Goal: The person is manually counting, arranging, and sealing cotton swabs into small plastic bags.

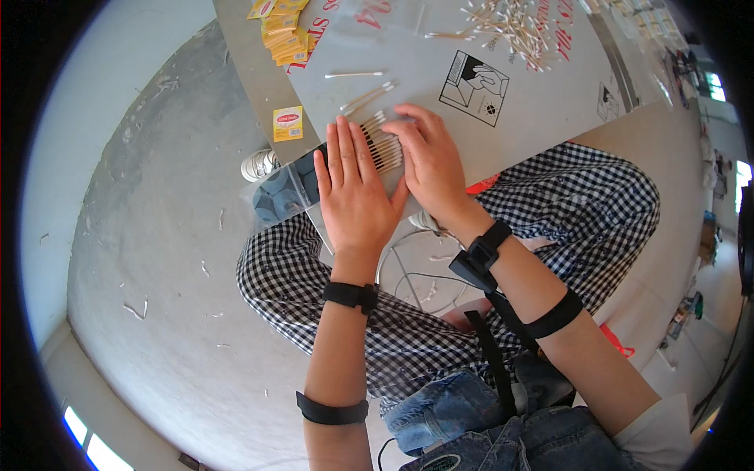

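A row of cotton swabs lies side by side at the near-left edge of the table, their white tips pointing right. The other ends run over a dark patterned area under my left hand, which lies flat with its fingers stretched out. Left of that hand, a clear plastic bag with dark print sticks out past the table edge. My right hand is cupped at the swabs' tips, fingers bent and apart, its thumb close to my left hand. Its fingertips partly hide the row.
A large heap of loose swabs lies at the far right of the printed grey sheet. Stray swabs lie nearer. Yellow packets are stacked far left, with a single yellow card below. My knees are under the table edge.
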`<act>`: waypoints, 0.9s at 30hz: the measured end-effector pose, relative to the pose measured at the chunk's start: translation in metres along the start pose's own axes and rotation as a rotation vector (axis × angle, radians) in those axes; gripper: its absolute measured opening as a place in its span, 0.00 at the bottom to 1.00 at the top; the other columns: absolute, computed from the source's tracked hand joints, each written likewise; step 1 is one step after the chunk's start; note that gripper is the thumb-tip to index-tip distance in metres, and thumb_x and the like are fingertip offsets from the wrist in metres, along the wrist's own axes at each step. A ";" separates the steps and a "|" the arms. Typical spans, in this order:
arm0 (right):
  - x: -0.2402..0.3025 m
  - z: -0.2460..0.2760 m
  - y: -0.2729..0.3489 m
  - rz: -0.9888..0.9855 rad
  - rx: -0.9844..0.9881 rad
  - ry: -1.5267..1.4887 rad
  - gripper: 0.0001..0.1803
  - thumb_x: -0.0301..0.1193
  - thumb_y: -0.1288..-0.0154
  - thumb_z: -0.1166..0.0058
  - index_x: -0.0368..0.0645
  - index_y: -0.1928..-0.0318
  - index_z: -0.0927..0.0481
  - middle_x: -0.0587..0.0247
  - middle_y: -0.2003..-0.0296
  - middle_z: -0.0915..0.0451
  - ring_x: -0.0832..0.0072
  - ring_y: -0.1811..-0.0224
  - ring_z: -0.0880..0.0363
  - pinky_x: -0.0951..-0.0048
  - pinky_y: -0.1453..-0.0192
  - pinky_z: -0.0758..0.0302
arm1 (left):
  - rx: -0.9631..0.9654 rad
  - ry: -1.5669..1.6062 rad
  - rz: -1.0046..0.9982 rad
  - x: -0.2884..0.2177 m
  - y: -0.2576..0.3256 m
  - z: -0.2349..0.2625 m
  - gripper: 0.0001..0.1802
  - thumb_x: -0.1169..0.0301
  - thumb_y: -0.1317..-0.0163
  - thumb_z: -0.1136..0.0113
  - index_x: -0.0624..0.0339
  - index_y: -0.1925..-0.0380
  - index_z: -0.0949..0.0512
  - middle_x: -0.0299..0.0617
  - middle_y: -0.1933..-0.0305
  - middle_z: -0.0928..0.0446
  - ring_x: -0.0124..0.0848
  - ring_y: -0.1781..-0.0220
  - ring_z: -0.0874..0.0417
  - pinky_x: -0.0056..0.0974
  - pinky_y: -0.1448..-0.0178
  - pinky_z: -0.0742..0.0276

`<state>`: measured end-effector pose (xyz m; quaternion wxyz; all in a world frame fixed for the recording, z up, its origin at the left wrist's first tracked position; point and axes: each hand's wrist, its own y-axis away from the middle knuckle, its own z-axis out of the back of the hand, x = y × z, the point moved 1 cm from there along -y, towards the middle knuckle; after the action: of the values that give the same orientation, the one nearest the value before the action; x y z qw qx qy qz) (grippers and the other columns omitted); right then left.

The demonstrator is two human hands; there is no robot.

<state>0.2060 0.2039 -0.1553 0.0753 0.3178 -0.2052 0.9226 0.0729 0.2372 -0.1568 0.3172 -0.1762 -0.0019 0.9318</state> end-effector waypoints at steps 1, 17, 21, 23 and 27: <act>-0.001 0.000 0.001 0.002 0.004 0.015 0.19 0.16 0.43 0.45 0.43 0.50 0.22 0.55 0.43 0.25 0.53 0.42 0.25 0.58 0.40 0.24 | -0.006 0.007 -0.004 -0.001 0.000 -0.002 0.49 0.46 0.34 0.45 0.72 0.25 0.46 0.57 0.19 0.48 0.47 0.16 0.50 0.53 0.17 0.55; -0.002 -0.001 -0.002 0.002 -0.001 0.061 0.22 0.20 0.40 0.46 0.43 0.44 0.22 0.55 0.40 0.26 0.54 0.38 0.26 0.57 0.36 0.26 | -0.021 0.020 -0.015 0.000 -0.002 -0.002 0.49 0.47 0.35 0.44 0.71 0.25 0.47 0.57 0.19 0.48 0.47 0.16 0.50 0.54 0.17 0.55; -0.002 -0.003 -0.001 -0.002 -0.009 0.058 0.21 0.21 0.40 0.45 0.43 0.45 0.22 0.56 0.40 0.26 0.55 0.38 0.26 0.57 0.36 0.26 | -0.030 0.034 -0.015 0.001 -0.001 -0.004 0.50 0.47 0.36 0.42 0.71 0.25 0.47 0.57 0.19 0.48 0.47 0.16 0.51 0.54 0.17 0.56; -0.003 -0.004 0.000 -0.006 -0.009 0.055 0.19 0.21 0.39 0.45 0.43 0.46 0.21 0.57 0.41 0.25 0.55 0.39 0.26 0.57 0.36 0.26 | -0.027 0.028 -0.013 0.002 -0.001 -0.006 0.50 0.48 0.36 0.42 0.71 0.24 0.47 0.57 0.19 0.48 0.47 0.16 0.51 0.54 0.17 0.56; -0.004 -0.005 0.001 0.016 -0.040 0.037 0.17 0.22 0.37 0.45 0.43 0.46 0.21 0.57 0.40 0.26 0.55 0.40 0.25 0.57 0.37 0.26 | -0.025 -0.007 -0.022 0.003 -0.002 -0.006 0.50 0.46 0.34 0.45 0.72 0.25 0.47 0.58 0.19 0.49 0.47 0.15 0.52 0.54 0.17 0.57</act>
<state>0.2064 0.2053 -0.1621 0.0778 0.2977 -0.2247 0.9246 0.0740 0.2401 -0.1636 0.3252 -0.1768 -0.0165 0.9288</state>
